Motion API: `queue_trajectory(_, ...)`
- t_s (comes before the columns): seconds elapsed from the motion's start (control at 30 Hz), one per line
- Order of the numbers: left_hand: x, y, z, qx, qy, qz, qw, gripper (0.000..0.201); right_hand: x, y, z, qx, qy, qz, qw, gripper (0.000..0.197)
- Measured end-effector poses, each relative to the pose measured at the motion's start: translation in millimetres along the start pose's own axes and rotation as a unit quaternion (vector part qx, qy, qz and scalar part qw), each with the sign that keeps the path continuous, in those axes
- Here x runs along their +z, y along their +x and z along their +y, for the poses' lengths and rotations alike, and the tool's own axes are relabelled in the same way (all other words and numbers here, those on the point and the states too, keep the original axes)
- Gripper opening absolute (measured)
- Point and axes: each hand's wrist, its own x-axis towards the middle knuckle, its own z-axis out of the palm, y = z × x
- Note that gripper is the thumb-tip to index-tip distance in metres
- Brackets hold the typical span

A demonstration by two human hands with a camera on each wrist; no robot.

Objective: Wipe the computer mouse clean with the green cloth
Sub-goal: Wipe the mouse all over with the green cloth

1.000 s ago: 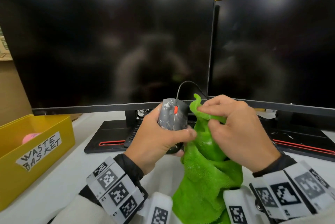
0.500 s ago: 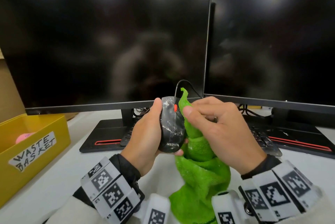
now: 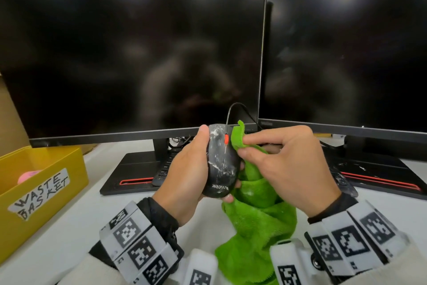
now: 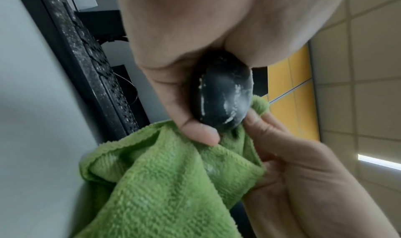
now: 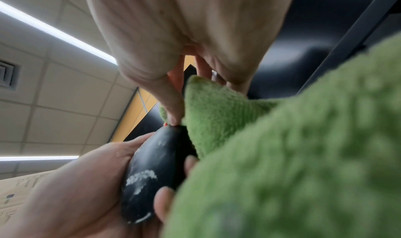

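A black wired computer mouse [image 3: 221, 162] with a red wheel and white smears is held upright above the desk. My left hand [image 3: 184, 169] grips it, thumb on its left side and fingers curled round its right and bottom. The left wrist view shows the smeared mouse [image 4: 221, 97] between thumb and fingers. My right hand [image 3: 288, 164] pinches the green cloth [image 3: 256, 210] against the mouse's right side, by the wheel; the rest of the cloth hangs down. In the right wrist view the cloth [image 5: 282, 156] fills the right, beside the mouse [image 5: 152, 173].
Two dark monitors [image 3: 138, 53] [image 3: 346, 53] stand close behind the hands, and a speckled black keyboard [image 3: 164, 167] lies on their bases. A yellow box [image 3: 41, 183] labelled WASTE BASKET sits at the left on the white desk [image 3: 69, 227].
The left hand has turned the mouse more upright and raised it a little. The right hand has brought the cloth's corner in against the mouse's right side.
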Motion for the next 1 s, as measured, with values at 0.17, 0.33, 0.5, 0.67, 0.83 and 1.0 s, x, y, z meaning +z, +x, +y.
queue_trajectory(0.17, 3, -1, -4, -0.006, 0.012, -0.007, 1.0, 0.064, -4, 4, 0, -0.059, -0.062, 0.036, 0.996, 0.021)
queue_trajectory(0.33, -2, 1, 0, -0.006, -0.003, 0.009, 1.0, 0.059, 2, -1, -2, -0.087, -0.085, -0.012, 0.993, 0.021)
queue_trajectory(0.5, 3, 1, -4, -0.012, 0.009, 0.0, 1.0, 0.062, -4, 5, 1, -0.09, -0.084, 0.002, 0.992, 0.019)
queue_trajectory(0.67, -2, 1, 0, -0.011, -0.005, 0.004, 1.0, 0.064, -2, 1, 1, -0.087, -0.078, -0.05, 0.992, 0.018)
queue_trajectory(0.83, 3, 0, -3, -0.015, 0.004, 0.007, 1.0, 0.062, -3, 2, -3, -0.103, -0.079, -0.046, 0.99, 0.017)
queue_trajectory(1.0, 0, 0, 1, -0.02, -0.011, 0.012, 1.0, 0.065, -7, 3, -2, -0.087, -0.103, -0.063, 0.989, 0.017)
